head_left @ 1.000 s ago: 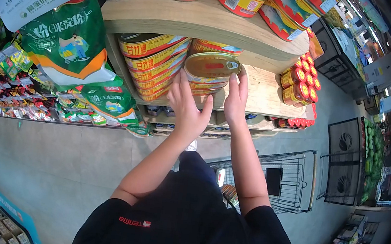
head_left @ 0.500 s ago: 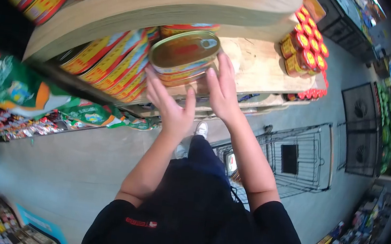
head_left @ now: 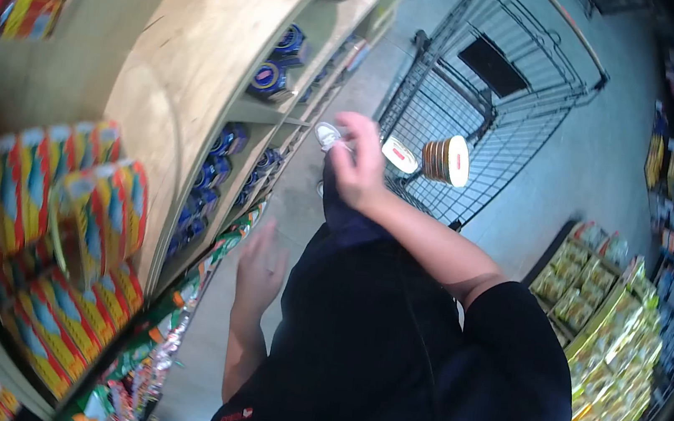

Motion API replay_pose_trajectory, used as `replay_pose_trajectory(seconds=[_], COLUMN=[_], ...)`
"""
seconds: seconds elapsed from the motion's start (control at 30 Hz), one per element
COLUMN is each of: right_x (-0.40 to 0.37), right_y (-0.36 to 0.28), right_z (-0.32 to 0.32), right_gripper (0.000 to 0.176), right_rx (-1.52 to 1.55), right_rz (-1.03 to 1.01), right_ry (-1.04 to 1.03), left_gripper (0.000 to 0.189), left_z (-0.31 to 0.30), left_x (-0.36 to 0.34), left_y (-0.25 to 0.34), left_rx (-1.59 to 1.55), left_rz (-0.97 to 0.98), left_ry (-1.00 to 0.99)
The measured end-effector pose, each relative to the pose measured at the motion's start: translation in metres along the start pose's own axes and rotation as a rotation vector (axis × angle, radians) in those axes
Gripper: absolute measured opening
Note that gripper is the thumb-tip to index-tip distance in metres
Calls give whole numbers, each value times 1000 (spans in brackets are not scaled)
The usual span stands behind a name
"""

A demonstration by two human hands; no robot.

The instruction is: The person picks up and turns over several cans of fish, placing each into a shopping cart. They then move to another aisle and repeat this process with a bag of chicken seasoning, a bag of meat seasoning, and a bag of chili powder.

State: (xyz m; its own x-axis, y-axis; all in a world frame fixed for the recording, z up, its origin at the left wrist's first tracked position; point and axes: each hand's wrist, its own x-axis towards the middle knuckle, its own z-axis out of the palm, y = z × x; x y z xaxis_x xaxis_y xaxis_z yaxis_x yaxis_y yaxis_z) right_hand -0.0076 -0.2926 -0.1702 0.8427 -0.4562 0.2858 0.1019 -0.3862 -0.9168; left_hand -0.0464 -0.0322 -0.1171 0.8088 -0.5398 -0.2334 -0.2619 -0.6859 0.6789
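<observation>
My right hand (head_left: 357,161) is held out in front of my body near the shopping cart (head_left: 522,141), its fingers extended and nothing in them. Lower and to the left, my left hand (head_left: 261,267) hangs beside the shelf edge, somewhat blurred, with its fingers loosely stretched and no item showing in it. Inside the cart, a row of round tins (head_left: 447,160) lies on its side. A pale-lidded tin (head_left: 400,155) sits beside that row, at the cart's near end.
A curved wooden shelf (head_left: 197,50) runs along the left, bearing stacked red-and-yellow tins (head_left: 80,314). Blue-lidded jars (head_left: 271,78) stand on the levels below. Yellow packages (head_left: 617,363) are displayed at the right. The cart stands on the grey floor (head_left: 529,221).
Both hands have come away from the oval tin they held at the shelf and hold nothing. My view has turned toward the cart, and both hands are lower.
</observation>
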Motion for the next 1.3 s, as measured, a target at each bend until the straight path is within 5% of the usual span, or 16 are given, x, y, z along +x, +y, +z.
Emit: replay_pose_trajectory(seconds=[0.03, 0.1, 0.13, 0.2, 0.27, 0.3, 0.37, 0.5, 0.87, 1.07, 1.27, 1.3], right_x=[-10, -31, -39, -63, -67, -75, -84, -104, -123, -103, -82, -76], right_y=[36, 104, 138, 212, 255, 261, 272, 294, 307, 228, 106, 85], right_z=[-8, -25, -36, -63, -74, -74, -66, -64, -61, -97, -140, -143], right_gripper=[42, 38, 38, 44, 55, 55, 62, 62, 53, 79, 74, 73], right_rx=[3, -47, -102, -445, -665, -661, -896, -978, -901, -609, -653, -645], right_rz=[146, 395, 490, 767, 1201, 1244, 1233, 1116, 1017, 1075, 1005, 863], right_ry=[136, 354, 434, 206, -266, -269, -439, -651, -520, -309, -184, -135], left_gripper=[55, 58, 58, 62, 62, 60, 53, 57, 57, 57, 55, 53], left_z=[8, 19, 24, 35, 39, 40, 50, 61, 77, 74, 69, 66], left_x=[3, 3, 6, 13, 18, 29, 40, 53, 46, 33, 30, 32], left_y=[-8, -20, -22, -28, -33, -27, -25, -23, -16, -2, 11, 16], left_rx=[4, 211, 218, 470, 467, 346, 149, 308, 252, 288, 160, 105], left_rz=[8, -103, -107, -254, -184, -125, -57, -79, -128, -61, 77, 98], left_ry=[-39, -588, -629, -816, -764, -648, -484, -630, -629, -557, -453, -386])
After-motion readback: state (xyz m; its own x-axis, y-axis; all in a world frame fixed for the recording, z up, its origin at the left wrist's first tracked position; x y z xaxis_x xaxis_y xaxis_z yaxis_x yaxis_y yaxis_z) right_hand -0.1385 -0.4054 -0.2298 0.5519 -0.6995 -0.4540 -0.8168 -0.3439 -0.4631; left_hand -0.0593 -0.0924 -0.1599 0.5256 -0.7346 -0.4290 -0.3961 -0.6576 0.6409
